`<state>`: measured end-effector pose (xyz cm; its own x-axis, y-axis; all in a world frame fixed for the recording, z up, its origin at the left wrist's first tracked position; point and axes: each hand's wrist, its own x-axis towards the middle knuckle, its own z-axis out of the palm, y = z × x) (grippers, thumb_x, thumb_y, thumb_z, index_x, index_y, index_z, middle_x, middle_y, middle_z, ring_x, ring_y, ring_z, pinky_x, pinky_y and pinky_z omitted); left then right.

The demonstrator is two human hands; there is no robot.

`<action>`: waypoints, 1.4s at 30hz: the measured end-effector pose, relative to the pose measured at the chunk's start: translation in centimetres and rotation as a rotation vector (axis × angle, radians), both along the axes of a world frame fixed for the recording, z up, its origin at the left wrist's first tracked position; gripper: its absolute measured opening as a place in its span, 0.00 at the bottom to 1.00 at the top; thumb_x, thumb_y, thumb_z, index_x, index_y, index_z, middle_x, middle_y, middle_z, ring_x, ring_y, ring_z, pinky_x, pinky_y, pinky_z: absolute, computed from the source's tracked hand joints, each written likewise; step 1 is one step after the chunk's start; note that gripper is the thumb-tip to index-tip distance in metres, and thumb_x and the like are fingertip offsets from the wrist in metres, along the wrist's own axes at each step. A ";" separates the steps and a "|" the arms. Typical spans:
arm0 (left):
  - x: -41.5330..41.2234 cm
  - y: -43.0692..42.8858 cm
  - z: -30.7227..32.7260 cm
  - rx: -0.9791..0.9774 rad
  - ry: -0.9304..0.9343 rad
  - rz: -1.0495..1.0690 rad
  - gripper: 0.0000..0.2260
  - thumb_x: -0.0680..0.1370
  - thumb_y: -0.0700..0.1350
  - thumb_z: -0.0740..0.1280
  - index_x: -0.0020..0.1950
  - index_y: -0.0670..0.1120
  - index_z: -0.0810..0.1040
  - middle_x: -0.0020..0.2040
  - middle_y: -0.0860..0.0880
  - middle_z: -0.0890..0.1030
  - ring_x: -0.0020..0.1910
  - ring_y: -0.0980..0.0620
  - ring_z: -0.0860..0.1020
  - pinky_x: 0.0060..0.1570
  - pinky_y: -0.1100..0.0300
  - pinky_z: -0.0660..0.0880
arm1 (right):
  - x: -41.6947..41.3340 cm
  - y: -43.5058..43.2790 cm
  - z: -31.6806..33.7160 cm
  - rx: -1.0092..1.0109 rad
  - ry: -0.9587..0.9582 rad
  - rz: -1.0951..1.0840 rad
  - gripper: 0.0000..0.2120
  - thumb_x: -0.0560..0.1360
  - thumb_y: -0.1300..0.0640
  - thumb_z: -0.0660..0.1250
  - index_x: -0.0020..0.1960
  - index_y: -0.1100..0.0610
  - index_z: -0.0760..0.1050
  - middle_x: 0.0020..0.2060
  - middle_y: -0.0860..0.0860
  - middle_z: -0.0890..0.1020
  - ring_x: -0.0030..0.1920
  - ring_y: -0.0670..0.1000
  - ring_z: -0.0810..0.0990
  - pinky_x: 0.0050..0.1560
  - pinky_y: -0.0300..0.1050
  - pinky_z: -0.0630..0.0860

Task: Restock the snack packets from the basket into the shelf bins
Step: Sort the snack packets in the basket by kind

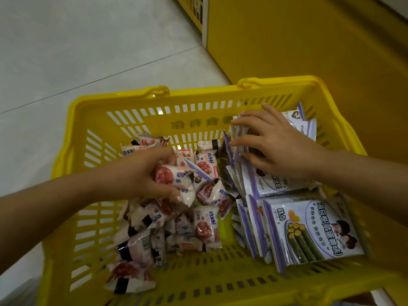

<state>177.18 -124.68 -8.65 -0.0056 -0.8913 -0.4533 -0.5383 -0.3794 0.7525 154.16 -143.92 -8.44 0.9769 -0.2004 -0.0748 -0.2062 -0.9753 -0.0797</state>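
A yellow plastic basket (pixel 154 111) fills the lower view. Its left half holds several small white cookie packets (pixel 206 228) with red cookie pictures. Its right half holds several flat purple-and-white seaweed roll packets (pixel 309 230). My left hand (pixel 145 173) is inside the basket, fingers curled round a bunch of the small cookie packets (pixel 174 175). My right hand (pixel 278 144) lies with spread fingers on the upright stack of purple packets (pixel 267 180) at the far right; the fingertips touch their top edges.
A yellow shelf unit base (pixel 309 40) stands just behind and right of the basket. Pale tiled floor (pixel 88 51) spreads to the left. The basket's two yellow handles (pixel 154 90) lie folded on its far rim.
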 end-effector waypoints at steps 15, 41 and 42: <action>5.2 4.2 3.3 -0.418 -0.839 -0.039 0.26 0.61 0.47 0.80 0.50 0.51 0.68 0.53 0.42 0.75 0.35 0.41 0.77 0.33 0.55 0.71 | 5.3 3.2 -2.8 -0.085 0.371 0.184 0.19 0.77 0.45 0.60 0.67 0.45 0.70 0.62 0.47 0.76 0.63 0.51 0.72 0.70 0.53 0.60; 4.9 3.6 1.7 -0.206 -1.097 -0.138 0.23 0.69 0.59 0.71 0.61 0.50 0.76 0.58 0.45 0.77 0.50 0.42 0.80 0.68 0.45 0.62 | 11.9 8.3 -7.9 0.334 0.545 -0.038 0.34 0.71 0.38 0.68 0.73 0.43 0.61 0.72 0.53 0.59 0.71 0.61 0.59 0.66 0.62 0.68; 4.9 3.6 1.6 -0.196 -1.102 -0.143 0.24 0.71 0.60 0.69 0.63 0.52 0.74 0.60 0.47 0.76 0.53 0.43 0.79 0.69 0.46 0.59 | 11.6 7.8 -8.0 0.322 0.541 -0.051 0.35 0.70 0.39 0.69 0.73 0.43 0.60 0.71 0.53 0.61 0.70 0.60 0.60 0.65 0.62 0.69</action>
